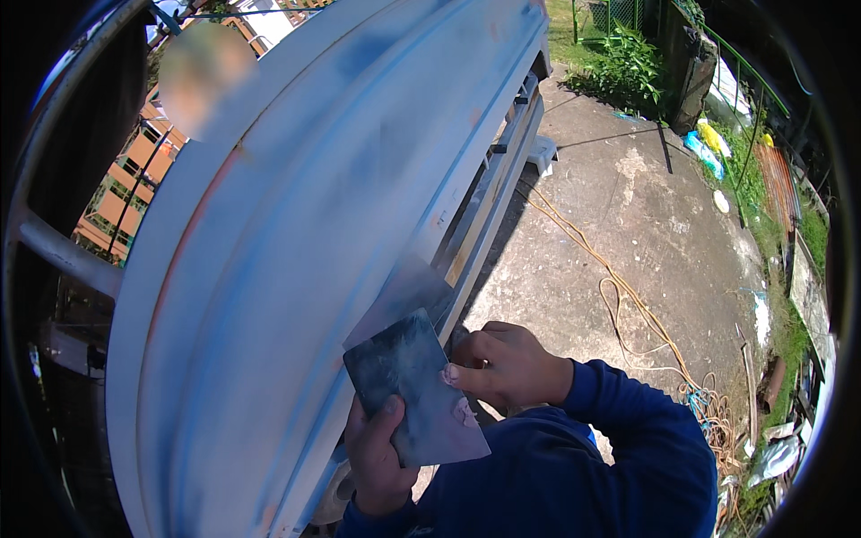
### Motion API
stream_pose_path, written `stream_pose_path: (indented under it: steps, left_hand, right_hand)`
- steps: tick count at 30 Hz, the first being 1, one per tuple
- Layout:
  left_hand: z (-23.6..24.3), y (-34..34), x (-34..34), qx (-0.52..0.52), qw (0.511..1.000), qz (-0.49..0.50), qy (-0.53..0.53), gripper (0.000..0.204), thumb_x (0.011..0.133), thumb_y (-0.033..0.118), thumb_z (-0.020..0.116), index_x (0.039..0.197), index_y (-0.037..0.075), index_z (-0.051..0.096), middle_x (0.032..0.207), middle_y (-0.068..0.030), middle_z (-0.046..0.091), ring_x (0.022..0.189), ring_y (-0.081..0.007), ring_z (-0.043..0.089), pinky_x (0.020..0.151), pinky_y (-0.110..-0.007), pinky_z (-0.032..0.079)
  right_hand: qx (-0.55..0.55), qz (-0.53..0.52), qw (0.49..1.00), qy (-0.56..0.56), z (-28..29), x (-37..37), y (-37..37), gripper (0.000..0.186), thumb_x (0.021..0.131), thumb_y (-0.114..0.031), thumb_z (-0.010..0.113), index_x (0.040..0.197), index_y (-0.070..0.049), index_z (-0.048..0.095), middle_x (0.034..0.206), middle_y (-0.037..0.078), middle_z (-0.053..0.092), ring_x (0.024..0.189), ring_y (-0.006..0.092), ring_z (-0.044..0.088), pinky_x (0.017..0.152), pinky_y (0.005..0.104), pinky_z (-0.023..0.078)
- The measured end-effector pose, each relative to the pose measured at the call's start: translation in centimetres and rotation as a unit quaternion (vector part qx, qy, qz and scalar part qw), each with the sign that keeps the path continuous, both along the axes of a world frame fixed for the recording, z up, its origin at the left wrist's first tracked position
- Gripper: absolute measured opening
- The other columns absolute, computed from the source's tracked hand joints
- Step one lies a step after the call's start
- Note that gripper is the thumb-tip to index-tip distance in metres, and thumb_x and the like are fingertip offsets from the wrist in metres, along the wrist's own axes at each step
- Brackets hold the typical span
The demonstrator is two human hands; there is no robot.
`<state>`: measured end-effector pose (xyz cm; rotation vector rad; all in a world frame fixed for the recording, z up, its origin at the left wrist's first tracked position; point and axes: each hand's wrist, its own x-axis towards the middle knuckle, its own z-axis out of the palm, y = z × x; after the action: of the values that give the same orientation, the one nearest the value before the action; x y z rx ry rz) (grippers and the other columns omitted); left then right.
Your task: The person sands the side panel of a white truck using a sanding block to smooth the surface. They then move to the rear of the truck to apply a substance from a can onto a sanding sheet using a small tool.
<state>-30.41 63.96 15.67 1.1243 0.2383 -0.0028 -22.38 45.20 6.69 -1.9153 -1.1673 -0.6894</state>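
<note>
The flat dark-grey filler board [414, 387] sits low in the middle of the view, right against the pale blue-white vehicle body panel [296, 224] that fills the left half. Starting at the left, that panel curves away in sanded, patchy blue, with a rusty orange line along its upper edge. Moving in, the left hand [375, 457] grips the board from below, thumb pressed across its face and fingers wrapped behind, so the board is pinched firm. A second, lighter grey blade [401, 298] lies flat on the panel just above the board, touching its top edge. Next comes the right hand [507, 366], fingers curled together, thumb and fingertips nipping the board's right edge. It reads as the loading or wiping stage of filler work, and the next move looks to call for a steady flat sweep along the panel. To the right, the dark sill strip [489, 193] marks the panel's lower edge, close by the knuckles. Beyond it, the concrete yard [646, 233] gives open room, though a yellow-orange cord [619, 296] snakes across it near the blue sleeve [646, 421]
</note>
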Motion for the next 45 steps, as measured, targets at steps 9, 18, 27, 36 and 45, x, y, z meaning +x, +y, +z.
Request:
stream_pose_path:
  steps: [9,18,27,36,45]
  left_hand:
    - [-6.1,-1.5,-0.1,-0.134,0.968,-0.152,0.151,0.038,0.100,0.018,0.050,0.132,-0.002,0.051,0.120,-0.0129,0.064,0.106,-0.0203,0.065,0.094,-0.034,0.052]
    - [-11.9,0.5,-6.0,-0.090,0.939,-0.241,0.230,0.031,0.102,0.015,0.048,0.127,-0.001,0.053,0.116,-0.0126,0.064,0.107,-0.0197,0.064,0.094,-0.033,0.052]
    - [-14.3,0.4,-6.6,-0.156,0.921,-0.192,0.299,0.033,0.101,0.017,0.050,0.127,-0.002,0.053,0.118,-0.0138,0.064,0.105,-0.0227,0.066,0.092,-0.036,0.054]
    - [-14.4,-11.2,3.2,-0.053,0.945,-0.267,0.179,0.034,0.100,0.015,0.052,0.128,-0.002,0.052,0.117,-0.0155,0.063,0.107,-0.0226,0.065,0.096,-0.036,0.051]
    - [-12.5,-31.5,16.8,-0.123,0.914,-0.301,0.241,0.037,0.096,0.014,0.057,0.129,-0.001,0.052,0.118,-0.0135,0.064,0.106,-0.0224,0.067,0.093,-0.036,0.054]
  right_hand:
    - [-0.136,-0.116,0.979,0.095,-4.3,-6.6,-4.9,0.083,0.080,-0.017,0.073,0.151,-0.034,0.036,0.101,0.006,0.060,0.080,0.0230,0.066,0.073,0.0371,0.054]
    - [-0.215,-0.132,0.943,0.218,-6.6,-16.4,-5.2,0.075,0.086,-0.013,0.063,0.153,-0.031,0.036,0.098,0.008,0.058,0.079,0.0240,0.064,0.075,0.0380,0.052]
    - [-0.208,-0.112,0.926,0.295,-9.3,-18.8,-4.7,0.074,0.089,-0.013,0.060,0.156,-0.031,0.031,0.104,0.011,0.061,0.087,0.0262,0.068,0.080,0.0410,0.052]
    - [-0.176,-0.114,0.898,0.386,-13.4,-15.0,-15.8,0.081,0.090,-0.003,0.056,0.160,-0.028,0.022,0.115,0.012,0.059,0.090,0.0217,0.065,0.085,0.0370,0.051]
    - [0.371,0.040,0.740,0.559,-10.5,0.5,-32.2,0.097,0.082,0.017,0.046,0.162,-0.018,0.006,0.116,0.007,0.051,0.093,0.0129,0.055,0.083,0.0265,0.049]
